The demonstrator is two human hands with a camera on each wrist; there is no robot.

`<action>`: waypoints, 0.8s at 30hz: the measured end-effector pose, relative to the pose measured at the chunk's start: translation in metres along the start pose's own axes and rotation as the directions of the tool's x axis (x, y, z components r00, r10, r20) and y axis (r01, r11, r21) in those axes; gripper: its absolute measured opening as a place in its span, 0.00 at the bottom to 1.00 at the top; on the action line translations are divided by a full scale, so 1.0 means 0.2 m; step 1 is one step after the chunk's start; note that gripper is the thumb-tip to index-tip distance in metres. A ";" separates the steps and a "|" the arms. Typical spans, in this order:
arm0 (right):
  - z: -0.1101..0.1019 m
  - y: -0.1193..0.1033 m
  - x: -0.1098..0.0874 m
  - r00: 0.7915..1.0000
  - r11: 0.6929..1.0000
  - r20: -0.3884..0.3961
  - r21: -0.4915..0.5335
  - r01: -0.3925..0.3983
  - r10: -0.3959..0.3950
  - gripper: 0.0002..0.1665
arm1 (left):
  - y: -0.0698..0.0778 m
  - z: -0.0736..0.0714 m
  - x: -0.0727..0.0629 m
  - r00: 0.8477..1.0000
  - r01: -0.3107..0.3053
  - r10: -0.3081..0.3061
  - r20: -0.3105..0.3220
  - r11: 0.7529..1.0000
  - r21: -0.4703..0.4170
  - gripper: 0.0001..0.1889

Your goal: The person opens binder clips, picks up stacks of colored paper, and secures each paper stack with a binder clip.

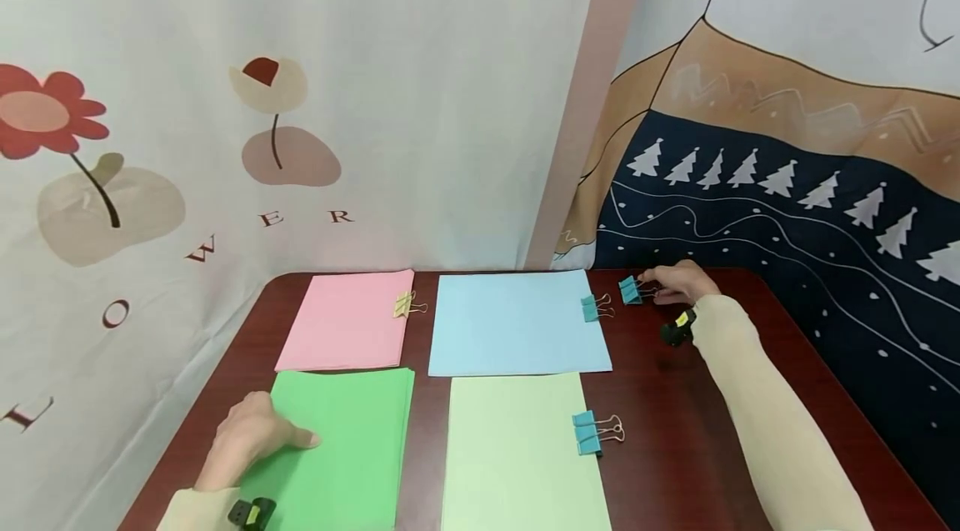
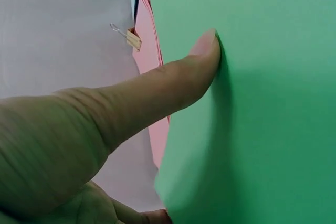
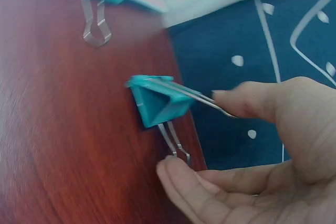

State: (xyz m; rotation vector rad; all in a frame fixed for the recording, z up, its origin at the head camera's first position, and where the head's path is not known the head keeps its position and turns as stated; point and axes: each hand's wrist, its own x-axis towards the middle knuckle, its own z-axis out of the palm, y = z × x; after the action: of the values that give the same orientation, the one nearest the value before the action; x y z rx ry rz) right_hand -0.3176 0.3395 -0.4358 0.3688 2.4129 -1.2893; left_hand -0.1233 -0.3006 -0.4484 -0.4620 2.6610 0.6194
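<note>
At the front left my left hand [image 1: 255,435] grips the left edge of a stack of green paper [image 1: 345,448]. Its thumb [image 2: 178,80] lies across the top sheet, and most of the other fingers are hidden. At the back right of the table my right hand [image 1: 684,281] pinches a teal binder clip [image 3: 160,100] by its wire handles, thumb on one handle and fingertips at the other. The clip's mouth looks spread, with nothing between its jaws. Left of that hand, a stack of light blue paper [image 1: 510,323] bears another teal binder clip [image 1: 591,308] on its right edge.
Pink paper [image 1: 341,323] with a yellow binder clip [image 1: 403,304] lies at the back left. Pale green paper [image 1: 521,448] lies front centre, a larger blue binder clip [image 1: 587,433] at its right edge. Printed curtains [image 1: 435,97] hang behind the dark wooden table [image 1: 660,414].
</note>
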 end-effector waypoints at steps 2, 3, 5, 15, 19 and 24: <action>0.00 0.01 0.00 0.999 0.998 0.040 0.059 -0.036 0.033 0.40 | -0.01 0.00 0.00 1.000 0.010 -0.009 0.015 0.999 -0.042 0.57; -0.01 0.01 0.00 0.998 0.995 0.046 0.082 -0.052 0.048 0.41 | -0.01 0.01 0.00 1.000 0.016 -0.015 0.020 0.998 -0.062 0.57; -0.01 0.02 0.00 0.995 0.992 0.078 0.104 -0.068 0.060 0.43 | -0.03 0.01 0.01 1.000 0.023 -0.021 0.023 0.993 -0.119 0.55; 0.01 0.06 0.02 0.993 0.988 0.114 0.155 -0.024 0.007 0.41 | -0.08 0.06 0.03 0.998 -0.029 0.012 -0.059 0.953 -0.300 0.54; 0.01 0.07 0.02 0.993 0.988 0.115 0.153 -0.007 -0.011 0.45 | -0.06 0.08 0.04 0.997 -0.071 0.056 -0.062 0.955 -0.287 0.57; 0.01 0.09 0.02 0.993 0.994 0.108 0.107 0.033 -0.045 0.44 | -0.03 0.09 0.04 0.995 -0.097 0.086 -0.052 0.963 -0.250 0.60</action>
State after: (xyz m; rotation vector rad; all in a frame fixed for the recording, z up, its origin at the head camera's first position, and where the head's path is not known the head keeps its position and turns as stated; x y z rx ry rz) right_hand -0.3141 0.3486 -0.4527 0.2730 2.2773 -1.4197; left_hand -0.1236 -0.2990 -0.4699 -0.4259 2.6650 0.9947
